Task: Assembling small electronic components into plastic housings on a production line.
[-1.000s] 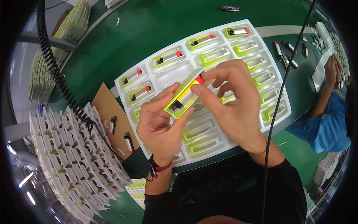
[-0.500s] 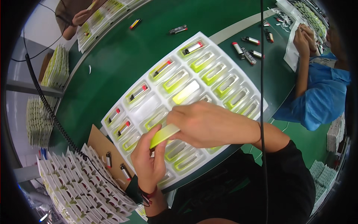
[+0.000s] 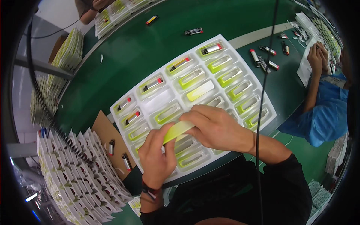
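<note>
My left hand (image 3: 158, 153) grips one end of a yellow-green to white casing (image 3: 177, 132) between thumb and fingers. The fingers of my right hand (image 3: 217, 125) are closed on the casing's other end. Both hands are above the near part of a white moulded tray (image 3: 156, 101) with many pockets. Several pockets hold open yellow-green casings (image 3: 191, 78); some of these contain a red-ended battery cell (image 3: 153, 84). One casing (image 3: 200, 91) lies with its smooth face up. My hands hide some near pockets.
Loose cells with small black parts (image 3: 259, 60) lie right of the tray. Stacked white trays (image 3: 75, 176) stand at lower left beside brown cardboard (image 3: 107, 131). A black cable (image 3: 267, 75) hangs at right. A co-worker in a blue sleeve (image 3: 322, 112) is at right; another person's hand (image 3: 99, 4) shows at upper left.
The view has shifted, so the tray appears farther right. My right hand's fingers have opened out somewhat from a tighter fist and show more clearly at the casing's end. Both hands still hold it.
</note>
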A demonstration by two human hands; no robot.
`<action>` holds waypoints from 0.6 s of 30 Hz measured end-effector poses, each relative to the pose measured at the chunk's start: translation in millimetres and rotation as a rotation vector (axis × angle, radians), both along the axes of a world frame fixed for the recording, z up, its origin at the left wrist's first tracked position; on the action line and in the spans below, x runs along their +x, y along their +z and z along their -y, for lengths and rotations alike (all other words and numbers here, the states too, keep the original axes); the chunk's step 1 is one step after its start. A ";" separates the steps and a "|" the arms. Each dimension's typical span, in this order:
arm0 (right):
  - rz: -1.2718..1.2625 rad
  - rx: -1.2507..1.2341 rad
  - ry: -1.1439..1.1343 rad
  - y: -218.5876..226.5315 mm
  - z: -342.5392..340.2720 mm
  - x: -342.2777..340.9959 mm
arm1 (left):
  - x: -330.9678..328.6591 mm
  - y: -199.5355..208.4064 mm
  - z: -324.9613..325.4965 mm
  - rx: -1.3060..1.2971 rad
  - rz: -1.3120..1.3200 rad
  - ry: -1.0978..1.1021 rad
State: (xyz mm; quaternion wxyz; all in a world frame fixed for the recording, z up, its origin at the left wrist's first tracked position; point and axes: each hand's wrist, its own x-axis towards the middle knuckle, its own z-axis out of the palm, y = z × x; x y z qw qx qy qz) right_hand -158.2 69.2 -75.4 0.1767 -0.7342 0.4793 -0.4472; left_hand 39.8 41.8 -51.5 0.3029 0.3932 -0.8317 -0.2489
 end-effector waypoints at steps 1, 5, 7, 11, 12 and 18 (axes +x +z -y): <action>-0.018 -0.039 -0.023 0.8 1.1 2.5 | -2.4 -1.3 -0.4 -0.019 -0.016 0.038; -0.048 -0.033 -0.026 14.3 8.3 3.5 | -0.2 7.3 14.5 -0.112 -0.076 -0.003; -0.014 -0.007 0.031 19.8 15.2 -1.8 | 2.6 18.8 17.8 -0.062 -0.055 -0.003; -0.028 -0.025 0.095 24.1 33.7 -3.8 | 7.6 19.9 29.5 -0.099 0.053 -0.008; -0.078 -0.014 0.084 20.3 42.3 -5.1 | 7.0 20.0 32.3 -0.099 0.100 0.002; -0.573 0.238 0.034 13.6 98.9 -1.7 | 10.5 -13.2 98.4 0.222 -0.033 0.042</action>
